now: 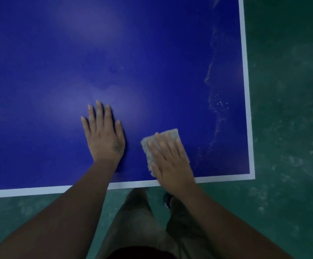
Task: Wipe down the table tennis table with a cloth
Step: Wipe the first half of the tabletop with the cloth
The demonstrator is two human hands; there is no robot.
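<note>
Cloth [171, 133] sits near the desk's [152, 53] close right corner, flat on the blue top and pinned under the right hand [170, 159]. Fingers are straight and spread, palm down: pressing, not gripping. Left hand [105, 135] lies flat on bare desk just beside it, fingers straight, holding nothing; looks like a brace. Cloth reads as a small folded grey pad: light, soft, fuzzy. It would likely bunch or slip if pushed from one edge, so a flat palm over its middle is the right hold. Desk top looks smooth, low drag. Pale dust streak [215, 109] runs between the cloth and the right white edge line [245, 90]; probably next to clear. Most of the cloth is hidden under the hand; wet or dry, can't tell. Desk cut off left and top. Dim, soft focus.
</note>
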